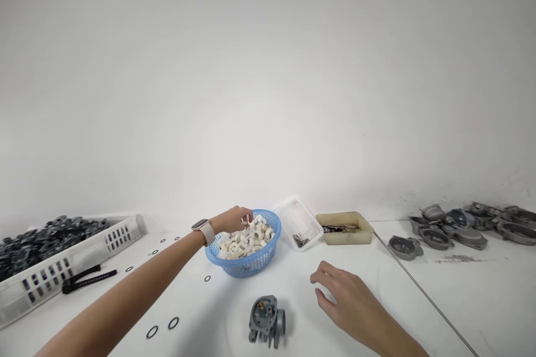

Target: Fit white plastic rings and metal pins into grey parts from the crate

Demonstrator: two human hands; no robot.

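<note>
My left hand (233,219), with a watch on its wrist, reaches into a blue plastic basket (247,269). Its fingers are curled down in a pinch at the white plastic parts (247,242) heaped there; what they grip is hidden. My right hand (345,295) hovers over the white table at the right, thumb and fingers apart, holding nothing. Between the hands, nearer to me, a grey metal carburetor body (267,321) stands with its open side up, brass pieces showing inside.
A white crate (90,254) of dark parts stands left, black-handled pliers (86,280) beside it. Black rings (173,323) lie scattered. Behind are a clear tray (298,223) and a yellowish box (347,237) of small metal pieces. Grey bowl-shaped castings (435,237) and a thin rod (422,290) are right.
</note>
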